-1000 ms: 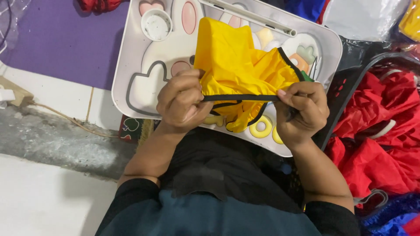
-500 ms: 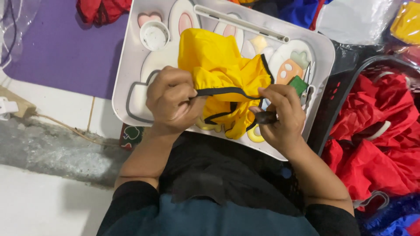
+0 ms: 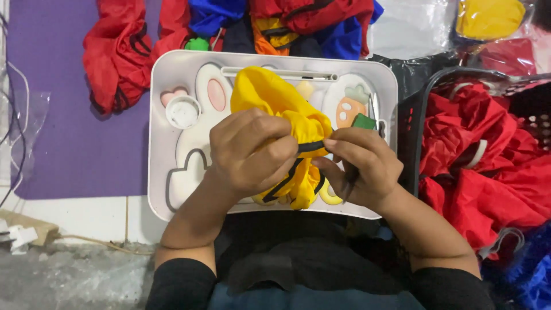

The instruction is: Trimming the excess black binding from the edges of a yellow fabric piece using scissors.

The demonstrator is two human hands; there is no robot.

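Both hands pinch crumpled yellow fabric w/ black trim.

A clear plastic bag holding folded yellow fabric lies at the top right corner, beside a flat clear plastic bag over pale contents, while an empty crumpled clear plastic bag rests on the purple mat at left.

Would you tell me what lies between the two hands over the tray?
In the head view, a short stretch of black trim on the yellow garment spans from the left hand to the right hand.
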